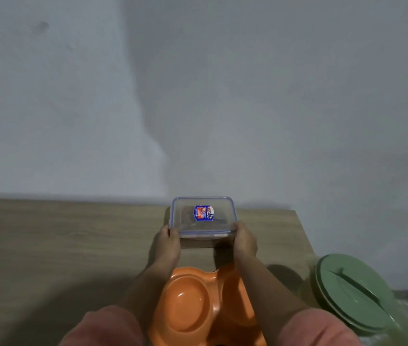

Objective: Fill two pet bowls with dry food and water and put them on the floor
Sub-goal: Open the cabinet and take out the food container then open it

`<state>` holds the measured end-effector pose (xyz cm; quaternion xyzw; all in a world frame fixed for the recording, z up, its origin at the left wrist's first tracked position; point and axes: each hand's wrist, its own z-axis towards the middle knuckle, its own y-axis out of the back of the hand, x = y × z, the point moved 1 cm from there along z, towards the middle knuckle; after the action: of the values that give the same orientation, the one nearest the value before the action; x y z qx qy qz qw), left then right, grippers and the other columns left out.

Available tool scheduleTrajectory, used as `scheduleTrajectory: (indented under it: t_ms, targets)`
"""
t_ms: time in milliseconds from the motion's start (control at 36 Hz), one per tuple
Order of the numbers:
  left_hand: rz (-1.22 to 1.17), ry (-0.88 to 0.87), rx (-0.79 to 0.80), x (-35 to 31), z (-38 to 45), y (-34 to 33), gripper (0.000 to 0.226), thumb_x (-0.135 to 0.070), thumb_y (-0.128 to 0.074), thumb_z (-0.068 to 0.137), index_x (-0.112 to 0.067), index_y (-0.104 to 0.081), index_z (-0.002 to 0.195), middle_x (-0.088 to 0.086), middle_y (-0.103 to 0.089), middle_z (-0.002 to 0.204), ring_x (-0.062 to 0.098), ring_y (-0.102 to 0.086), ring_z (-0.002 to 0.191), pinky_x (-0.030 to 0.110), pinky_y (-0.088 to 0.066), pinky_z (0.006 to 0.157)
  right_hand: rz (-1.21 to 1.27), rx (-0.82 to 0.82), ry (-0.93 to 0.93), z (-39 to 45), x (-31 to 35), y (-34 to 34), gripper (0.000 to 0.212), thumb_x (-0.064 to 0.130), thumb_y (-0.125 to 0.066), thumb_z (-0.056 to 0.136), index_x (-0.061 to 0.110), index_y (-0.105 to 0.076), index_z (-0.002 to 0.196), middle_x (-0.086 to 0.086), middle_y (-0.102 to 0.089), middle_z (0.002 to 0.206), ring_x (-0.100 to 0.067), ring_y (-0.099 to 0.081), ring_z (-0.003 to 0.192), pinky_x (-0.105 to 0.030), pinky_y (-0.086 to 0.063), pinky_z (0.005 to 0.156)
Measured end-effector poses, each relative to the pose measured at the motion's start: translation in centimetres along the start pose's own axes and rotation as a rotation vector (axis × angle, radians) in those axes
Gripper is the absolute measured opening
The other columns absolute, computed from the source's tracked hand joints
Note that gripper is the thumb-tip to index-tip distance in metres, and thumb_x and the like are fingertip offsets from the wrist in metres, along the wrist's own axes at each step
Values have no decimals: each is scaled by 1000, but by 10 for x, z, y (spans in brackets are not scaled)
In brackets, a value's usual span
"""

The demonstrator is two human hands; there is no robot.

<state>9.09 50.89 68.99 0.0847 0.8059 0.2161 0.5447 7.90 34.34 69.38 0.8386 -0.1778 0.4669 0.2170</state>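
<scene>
Fingers (166,232) of left hand (167,243) curl over the near left corner of the container (204,217); right hand (244,239) grips its near right corner the same way. Grey wall (198,83) fills the upper frame. Wooden bench (60,245) spans the lower left and centre. Orange double pet bowl (193,303) sits bottom centre between the forearms, both wells dry. Green lid (352,293) lower right, off the bench edge. Clear container with blue-rimmed lid and sticker rests on the bench at centre, dark contents inside, just beyond the bowl.
</scene>
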Motion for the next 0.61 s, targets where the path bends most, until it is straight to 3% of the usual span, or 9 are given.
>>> scheduleTrajectory:
  t_ms: [111, 167, 222, 278, 389, 472, 611]
  targets:
    - [14, 92, -106, -7, 13, 0, 30, -33, -40, 97, -12, -57, 110, 8, -58, 90, 22, -51, 79, 33, -37, 72, -227, -72, 33, 15, 28, 5, 46, 26, -26, 100, -1, -61, 115, -24, -58, 126, -36, -51, 118, -35, -38, 98]
    - [84, 110, -124, -18, 31, 0, 37, -37, -37, 97, -8, -56, 108, 13, -60, 96, 28, -55, 85, 34, -38, 75, -312, -76, 42, 27, 38, 2, 49, 21, -19, 103, -5, -55, 123, -27, -52, 133, -38, -48, 124, -35, -35, 101]
    - [219, 112, -93, -24, 53, -3, 53, -42, -28, 98, -3, -58, 118, 21, -61, 119, 37, -56, 109, 37, -41, 91, -413, -73, 61, 39, 46, -2, 48, 20, -16, 104, -5, -50, 126, -27, -50, 135, -38, -46, 127, -36, -36, 103]
    - [329, 98, -63, -26, 68, -7, 63, -46, -20, 99, -2, -56, 124, 24, -57, 129, 38, -53, 119, 38, -40, 99, -486, -52, 72, 47, 51, -8, 49, 23, -15, 104, -3, -48, 128, -25, -49, 137, -37, -45, 128, -35, -36, 103]
    - [371, 64, -58, -26, 80, -13, 72, -57, -20, 98, -1, -55, 126, 24, -57, 128, 39, -54, 117, 39, -42, 95, -591, -43, 107, 56, 49, -17, 47, 26, -19, 104, 1, -48, 131, -21, -50, 136, -37, -46, 127, -36, -38, 102]
    - [330, 75, -22, -21, 88, -16, 78, -64, -20, 94, -1, -56, 123, 23, -60, 123, 39, -57, 111, 41, -46, 97, -642, -49, 131, 59, 47, -20, 40, 18, -27, 101, 2, -45, 132, -21, -49, 136, -38, -47, 126, -38, -39, 102]
    - [369, 50, -57, -16, 93, -15, 80, -65, -20, 93, 0, -58, 120, 24, -61, 121, 39, -58, 110, 41, -47, 94, -736, -110, 191, 60, 48, -17, 38, 14, -29, 100, 2, -52, 127, -20, -53, 133, -37, -50, 123, -38, -41, 100]
